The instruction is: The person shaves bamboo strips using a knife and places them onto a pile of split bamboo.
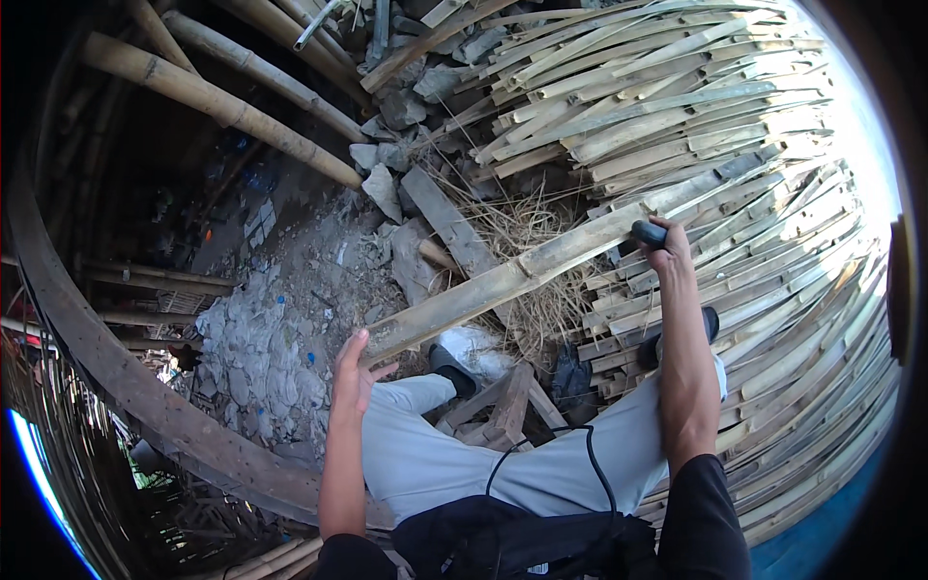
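Observation:
A long split bamboo slat [527, 268] lies slantwise before me, its near end at my left and its far end over the stacked slats. My left hand [350, 379] holds the near end, with fingers on either side of it. Closed around a black rounded handle [649, 233], my right hand [669, 247] is at the slat's farther half. What the handle belongs to is mostly hidden. Below the slat, a small wooden frame of rough timber [510, 411] stands between my legs.
Many split bamboo slats [667, 106] are piled along the right side. Whole bamboo poles [232, 106] cross at upper left. Broken stones [384, 191], a plank [449, 222] and dry straw-like shavings [541, 309] lie ahead. A curved-looking beam [145, 387] passes at left.

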`<action>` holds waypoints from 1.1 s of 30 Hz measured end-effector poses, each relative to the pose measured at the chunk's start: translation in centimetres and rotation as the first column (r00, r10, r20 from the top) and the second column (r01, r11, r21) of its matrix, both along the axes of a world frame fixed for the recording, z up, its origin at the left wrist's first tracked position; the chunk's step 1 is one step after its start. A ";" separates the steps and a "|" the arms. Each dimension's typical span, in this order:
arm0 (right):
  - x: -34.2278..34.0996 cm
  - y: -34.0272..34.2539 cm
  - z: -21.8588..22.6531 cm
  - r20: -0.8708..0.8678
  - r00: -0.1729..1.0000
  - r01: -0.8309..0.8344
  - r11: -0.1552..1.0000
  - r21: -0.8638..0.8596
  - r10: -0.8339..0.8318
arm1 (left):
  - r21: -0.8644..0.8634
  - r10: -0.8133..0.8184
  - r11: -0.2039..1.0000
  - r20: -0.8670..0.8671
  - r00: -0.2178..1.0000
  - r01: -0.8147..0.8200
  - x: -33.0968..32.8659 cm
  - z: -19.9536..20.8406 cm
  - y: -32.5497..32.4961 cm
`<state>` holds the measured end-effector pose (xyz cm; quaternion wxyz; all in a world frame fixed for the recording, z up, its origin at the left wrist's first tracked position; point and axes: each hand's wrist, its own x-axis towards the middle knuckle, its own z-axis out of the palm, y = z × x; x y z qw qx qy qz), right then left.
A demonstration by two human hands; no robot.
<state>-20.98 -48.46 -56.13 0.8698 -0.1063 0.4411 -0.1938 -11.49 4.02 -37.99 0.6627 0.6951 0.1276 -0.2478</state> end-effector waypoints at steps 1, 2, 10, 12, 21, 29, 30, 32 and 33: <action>0.4 0.6 0.4 -0.014 1.000 -0.002 1.000 -0.001 0.002 | -0.016 -0.034 0.999 -0.006 0.999 0.034 -0.1 0.0 -0.3; 0.4 0.7 -0.1 -0.014 1.000 -0.011 0.999 -0.041 0.010 | 0.046 0.001 0.999 0.060 0.998 -0.004 -0.2 0.0 -0.8; 1.1 1.1 0.2 -0.033 0.996 0.088 0.995 0.037 -0.086 | 0.126 0.112 0.981 0.239 0.964 -0.145 -0.6 -1.9 -1.3; 0.9 1.2 0.5 -0.073 0.991 0.117 0.992 0.035 -0.115 | 0.208 0.159 0.952 0.295 0.942 -0.226 -0.9 -1.8 -1.7; 0.2 3.9 4.0 -0.092 0.990 0.112 0.992 0.058 -0.106 | 0.150 0.115 0.941 0.698 0.706 -0.302 -0.9 -4.3 0.7; -0.1 4.5 9.1 0.104 0.993 0.050 0.998 0.044 -0.055 | 0.057 0.032 0.996 0.541 0.840 -0.075 -0.4 -12.2 7.7; -0.3 4.5 9.6 0.114 0.993 0.031 0.999 0.024 -0.033 | 0.067 0.027 0.995 0.493 0.870 -0.069 -0.4 -12.6 6.5; -0.2 3.7 8.5 0.119 0.988 0.098 0.995 -0.020 -0.095 | 0.148 -0.009 0.988 0.291 0.957 -0.036 -0.4 -12.5 3.8; 0.4 3.4 7.9 0.137 0.979 0.158 0.986 -0.060 -0.149 | 0.144 -0.005 0.989 0.301 0.954 -0.040 -0.3 -12.5 3.0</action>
